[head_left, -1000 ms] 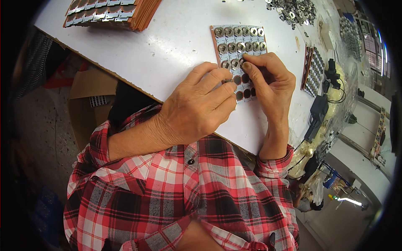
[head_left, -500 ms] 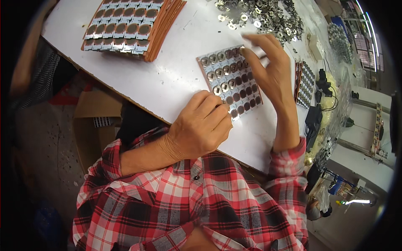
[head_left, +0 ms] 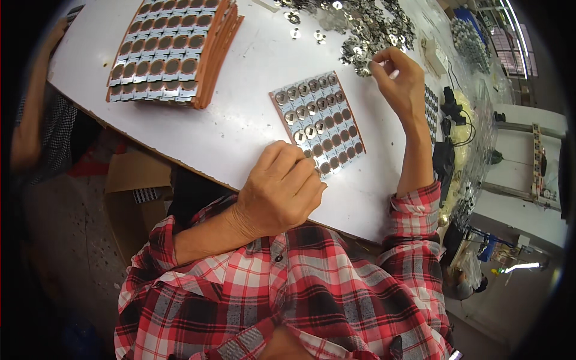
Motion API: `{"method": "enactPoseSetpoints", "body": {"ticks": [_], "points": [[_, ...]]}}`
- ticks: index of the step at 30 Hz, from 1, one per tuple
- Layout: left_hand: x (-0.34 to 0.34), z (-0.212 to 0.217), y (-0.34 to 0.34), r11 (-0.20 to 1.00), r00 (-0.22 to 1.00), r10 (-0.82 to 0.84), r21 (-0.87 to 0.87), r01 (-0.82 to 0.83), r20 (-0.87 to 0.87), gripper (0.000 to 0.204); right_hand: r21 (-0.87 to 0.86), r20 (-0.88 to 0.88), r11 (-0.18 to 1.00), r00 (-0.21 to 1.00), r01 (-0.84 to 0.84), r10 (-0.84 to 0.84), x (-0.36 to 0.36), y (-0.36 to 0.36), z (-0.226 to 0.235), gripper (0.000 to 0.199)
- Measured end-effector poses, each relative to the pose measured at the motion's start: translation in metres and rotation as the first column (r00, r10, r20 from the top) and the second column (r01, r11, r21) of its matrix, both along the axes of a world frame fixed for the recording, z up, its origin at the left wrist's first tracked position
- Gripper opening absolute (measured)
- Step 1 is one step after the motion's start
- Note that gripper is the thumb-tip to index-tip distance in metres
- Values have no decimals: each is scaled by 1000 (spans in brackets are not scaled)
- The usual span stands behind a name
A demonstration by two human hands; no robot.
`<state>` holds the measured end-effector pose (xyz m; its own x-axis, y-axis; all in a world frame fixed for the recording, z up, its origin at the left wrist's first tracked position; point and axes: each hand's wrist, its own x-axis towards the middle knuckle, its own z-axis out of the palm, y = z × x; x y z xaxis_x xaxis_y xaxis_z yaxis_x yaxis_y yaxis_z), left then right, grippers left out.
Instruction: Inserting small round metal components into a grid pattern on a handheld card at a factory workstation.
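Observation:
A small brown panel [head_left: 327, 117] with rows of round pads lies on the white table [head_left: 252, 120]; shiny metal clips sit on its upper rows. My left hand [head_left: 282, 189] rests at the panel's near corner, fingers curled, fingertips touching its edge. My right hand [head_left: 399, 75] reaches out to the heap of loose metal clips [head_left: 360, 30] at the far side, fingers pinched at the heap's edge; whether a clip is held is hidden.
A stack of similar brown panels [head_left: 171, 51] lies at the far left of the table. Another person's arm [head_left: 33, 102] shows at the left edge. Cables, a dark device [head_left: 447, 162] and benches crowd the right side. A cardboard box [head_left: 135, 192] sits under the table.
My right hand has left the panel and stretched out to the clip heap. My left hand has slid back to the panel's near corner. The view has tilted toward the far table.

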<state>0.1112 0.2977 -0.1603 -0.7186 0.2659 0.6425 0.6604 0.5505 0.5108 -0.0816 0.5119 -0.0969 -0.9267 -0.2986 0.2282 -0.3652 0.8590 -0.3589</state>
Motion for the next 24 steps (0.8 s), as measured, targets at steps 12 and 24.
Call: {"method": "enactPoseSetpoints", "body": {"ticks": [12, 24], "points": [[-5, 1, 2, 998, 999, 24, 61, -22, -33, 24, 48, -157, 958, 945, -283, 287, 9, 22, -21, 31], [-3, 5, 0, 999, 999, 30, 27, -29, -29, 23, 21, -161, 984, 971, -176, 177, 46, 20, -22, 39]]}}
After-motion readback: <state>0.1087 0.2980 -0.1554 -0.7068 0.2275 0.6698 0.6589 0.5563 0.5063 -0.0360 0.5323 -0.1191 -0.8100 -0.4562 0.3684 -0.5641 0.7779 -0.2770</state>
